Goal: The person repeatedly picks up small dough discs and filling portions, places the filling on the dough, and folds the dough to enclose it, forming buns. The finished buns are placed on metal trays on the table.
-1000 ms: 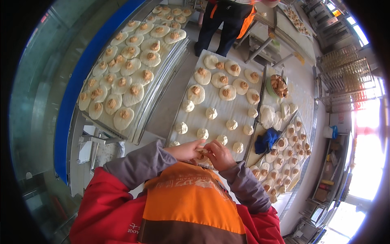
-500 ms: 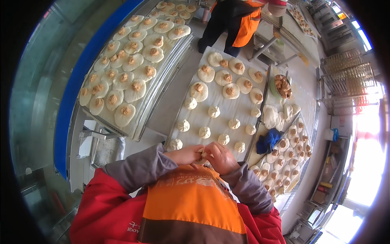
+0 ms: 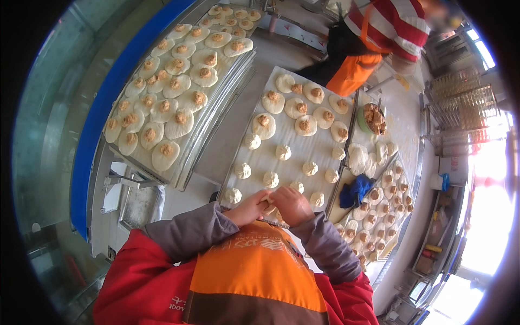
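Observation:
My left hand [image 3: 247, 210] cups a partly gathered dough bun [image 3: 268, 206] at the near edge of the middle tray [image 3: 230, 179]. From the other side, my right hand [image 3: 293, 206] closes its fingers on the same bun's rim; the hands hide most of it. Pleated buns [image 3: 271, 179] stand in rows just beyond my hands. Farther up that tray lie flat dough rounds [image 3: 264, 125], each with a lump of brownish filling on or beside it.
A left-hand tray [image 3: 187, 157] holds several filled rounds. On the right are a green bowl of filling [image 3: 375, 118], plain dough rounds [image 3: 358, 158], a blue cloth [image 3: 355, 190] and more filled rounds [image 3: 377, 195]. Another person [image 3: 355, 74] bends over the middle tray's far end.
The other person has moved right and leans lower. Both my hands stay together on the bun, my right one shifted slightly left and turned.

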A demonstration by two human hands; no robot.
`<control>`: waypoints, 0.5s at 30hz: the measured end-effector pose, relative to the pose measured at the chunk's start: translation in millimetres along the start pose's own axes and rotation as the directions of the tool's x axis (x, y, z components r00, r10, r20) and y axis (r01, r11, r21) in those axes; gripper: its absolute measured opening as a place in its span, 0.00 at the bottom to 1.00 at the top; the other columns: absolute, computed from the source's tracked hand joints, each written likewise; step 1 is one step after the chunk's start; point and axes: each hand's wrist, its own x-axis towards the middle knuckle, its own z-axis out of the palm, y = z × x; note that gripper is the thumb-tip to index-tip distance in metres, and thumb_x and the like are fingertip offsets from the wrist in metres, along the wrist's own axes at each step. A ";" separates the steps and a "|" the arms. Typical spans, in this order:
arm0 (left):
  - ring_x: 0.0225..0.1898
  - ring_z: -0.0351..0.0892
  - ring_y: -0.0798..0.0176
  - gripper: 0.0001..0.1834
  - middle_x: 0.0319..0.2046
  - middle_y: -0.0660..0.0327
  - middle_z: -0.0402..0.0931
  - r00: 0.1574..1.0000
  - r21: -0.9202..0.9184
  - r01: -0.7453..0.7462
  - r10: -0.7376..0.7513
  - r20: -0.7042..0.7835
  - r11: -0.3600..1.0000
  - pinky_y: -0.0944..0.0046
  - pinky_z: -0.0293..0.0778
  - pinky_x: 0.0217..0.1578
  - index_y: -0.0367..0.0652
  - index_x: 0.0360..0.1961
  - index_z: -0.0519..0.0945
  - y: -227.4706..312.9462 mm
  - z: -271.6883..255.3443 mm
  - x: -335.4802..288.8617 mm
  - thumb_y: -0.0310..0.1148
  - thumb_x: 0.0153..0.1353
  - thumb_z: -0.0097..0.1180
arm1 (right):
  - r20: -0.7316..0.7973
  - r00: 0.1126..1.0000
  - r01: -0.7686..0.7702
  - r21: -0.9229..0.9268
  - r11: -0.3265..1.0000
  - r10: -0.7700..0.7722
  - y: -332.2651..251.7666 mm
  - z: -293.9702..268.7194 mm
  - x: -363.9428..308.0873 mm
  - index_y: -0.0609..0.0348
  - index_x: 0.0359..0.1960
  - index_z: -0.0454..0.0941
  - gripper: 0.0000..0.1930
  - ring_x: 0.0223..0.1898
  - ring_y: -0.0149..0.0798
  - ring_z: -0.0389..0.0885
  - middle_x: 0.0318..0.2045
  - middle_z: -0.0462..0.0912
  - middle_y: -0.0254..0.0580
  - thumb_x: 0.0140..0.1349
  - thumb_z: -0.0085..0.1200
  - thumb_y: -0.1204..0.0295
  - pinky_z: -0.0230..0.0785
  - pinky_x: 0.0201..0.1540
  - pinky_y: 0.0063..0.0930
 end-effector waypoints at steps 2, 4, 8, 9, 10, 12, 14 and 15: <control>0.36 0.70 0.74 0.13 0.38 0.67 0.72 0.996 0.111 -0.084 0.085 -0.001 0.990 0.71 0.70 0.38 0.45 0.57 0.73 3.8 -2.9 2.9 0.33 0.77 0.41 | -0.043 0.993 0.106 -0.022 0.994 -0.107 -0.6 -0.7 0.7 0.58 0.40 0.76 0.08 0.38 0.50 0.80 0.34 0.79 0.44 0.59 0.53 0.74 0.74 0.41 0.40; 0.38 0.72 0.74 0.12 0.38 0.66 0.73 0.991 -0.020 -0.112 0.113 0.070 0.994 0.71 0.72 0.40 0.44 0.55 0.73 10.1 -6.8 6.7 0.32 0.76 0.42 | -0.093 0.989 0.117 0.054 0.992 -0.112 0.7 -0.2 0.9 0.56 0.38 0.78 0.08 0.36 0.49 0.81 0.33 0.79 0.42 0.55 0.58 0.76 0.74 0.38 0.39; 0.39 0.75 0.72 0.13 0.38 0.65 0.75 0.973 -0.708 0.220 -0.206 0.106 0.671 0.68 0.76 0.39 0.44 0.52 0.74 18.4 -11.2 7.0 0.39 0.77 0.42 | -0.084 0.991 -0.094 0.111 0.989 0.103 3.5 0.8 1.4 0.57 0.37 0.77 0.08 0.37 0.51 0.80 0.32 0.78 0.43 0.55 0.60 0.77 0.75 0.39 0.41; 0.38 0.75 0.71 0.15 0.38 0.65 0.75 0.977 -0.623 0.184 -0.209 0.033 0.760 0.68 0.76 0.38 0.45 0.51 0.75 17.5 -9.6 6.5 0.42 0.78 0.40 | -0.079 0.995 -0.051 0.063 0.997 0.056 3.7 0.8 1.9 0.58 0.37 0.77 0.08 0.37 0.51 0.80 0.33 0.79 0.43 0.55 0.60 0.76 0.75 0.39 0.41; 0.37 0.75 0.71 0.17 0.37 0.65 0.75 0.985 -0.533 0.082 -0.149 -0.084 0.842 0.67 0.76 0.36 0.45 0.51 0.75 15.2 -5.1 5.1 0.45 0.78 0.38 | -0.086 0.996 -0.035 0.018 0.999 0.036 3.5 0.3 2.1 0.58 0.37 0.77 0.08 0.37 0.51 0.80 0.33 0.79 0.43 0.55 0.60 0.76 0.75 0.40 0.41; 0.39 0.78 0.71 0.24 0.43 0.65 0.77 0.962 -0.535 0.134 -0.238 -0.131 0.834 0.69 0.77 0.30 0.47 0.51 0.76 8.1 1.9 5.1 0.54 0.75 0.39 | -0.091 0.995 -0.029 -0.008 1.000 0.028 2.8 -1.2 3.4 0.57 0.37 0.77 0.08 0.38 0.51 0.80 0.34 0.79 0.43 0.55 0.60 0.75 0.75 0.40 0.40; 0.37 0.77 0.72 0.24 0.42 0.65 0.77 0.977 -0.560 0.027 -0.141 -0.162 0.828 0.70 0.75 0.27 0.46 0.51 0.76 0.2 5.8 6.9 0.54 0.75 0.39 | -0.076 0.997 -0.014 0.052 0.999 0.018 1.5 -3.2 4.4 0.57 0.37 0.77 0.08 0.39 0.51 0.80 0.35 0.79 0.43 0.55 0.61 0.75 0.75 0.41 0.40; 0.37 0.77 0.73 0.24 0.41 0.65 0.77 0.979 -0.569 -0.010 -0.107 -0.171 0.822 0.70 0.74 0.26 0.46 0.51 0.76 -3.0 6.5 8.0 0.54 0.75 0.39 | -0.066 0.997 -0.026 0.031 0.999 0.028 1.3 -4.1 4.8 0.57 0.37 0.77 0.09 0.39 0.51 0.80 0.35 0.79 0.43 0.55 0.61 0.75 0.75 0.41 0.40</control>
